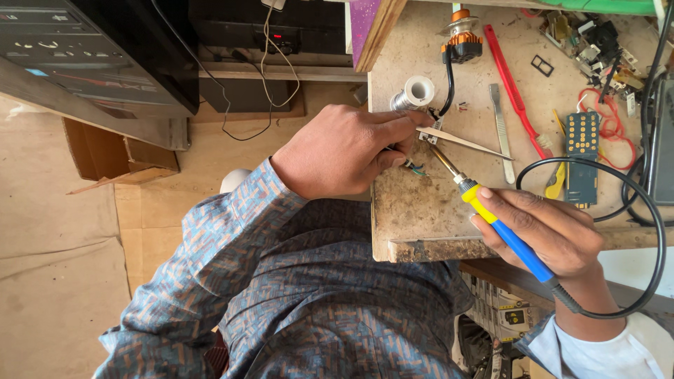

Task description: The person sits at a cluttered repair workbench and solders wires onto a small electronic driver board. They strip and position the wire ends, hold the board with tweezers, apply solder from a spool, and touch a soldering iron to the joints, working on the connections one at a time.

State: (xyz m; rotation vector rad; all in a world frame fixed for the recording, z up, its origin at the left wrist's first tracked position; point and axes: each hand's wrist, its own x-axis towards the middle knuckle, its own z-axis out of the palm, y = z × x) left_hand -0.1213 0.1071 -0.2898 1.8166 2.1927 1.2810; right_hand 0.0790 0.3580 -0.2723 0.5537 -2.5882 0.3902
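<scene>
The head view looks down on a worn, stained wooden surface (421, 210) with two hands at work over it. The left hand (344, 151), in a patterned blue sleeve, has its grip pinched on a thin pair of tweezers (467, 142) whose tips reach out to the right, and its fingertips rest at a small white component with thin wires (415, 167) on the surface. The right hand (544, 228), in a white sleeve, has its grip closed round the blue and yellow handle of a soldering iron (498, 224); the metal tip slants up and left to meet the small component just beside the left fingertips. The iron's black cable (656, 231) loops away to the right. Farther off on the surface stand a spool of solder wire (414, 91) and an orange and black lamp part (461, 38), with a red flat tool (512, 91) and a metal file (501, 133) lying to the right. A yellow-dotted keypad board (582, 158) lies near the right edge.
</scene>
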